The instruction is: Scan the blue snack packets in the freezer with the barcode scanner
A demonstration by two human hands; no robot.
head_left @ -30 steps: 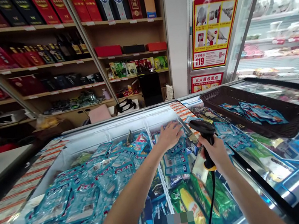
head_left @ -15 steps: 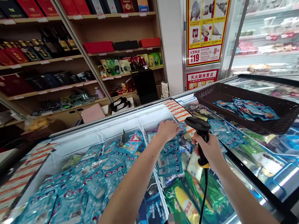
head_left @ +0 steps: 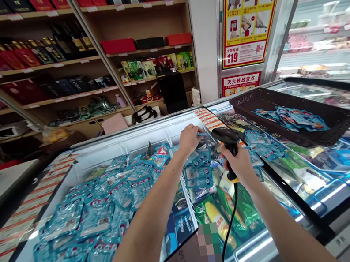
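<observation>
My right hand (head_left: 239,166) is closed round the handle of a black barcode scanner (head_left: 226,138) with a yellow base and a black cable hanging down. It points at the far end of an open chest freezer (head_left: 123,142). My left hand (head_left: 189,138) reaches over that far end, its fingers curled down onto a blue packet (head_left: 199,158) among the stacked ones. Whether it grips the packet is hidden. Several blue packets (head_left: 94,207) fill the freezer's left side.
A dark woven basket (head_left: 336,131) holding blue packets sits on the freezer's glass lid at right. Green bags with corn lie near the front. Shelves of boxed bottles stand behind, a glass-door fridge at right, a counter at far left.
My left hand has gone from lying flat with fingers spread to curling down on the packets. The scanner stays in my right hand, shifted slightly with the view.
</observation>
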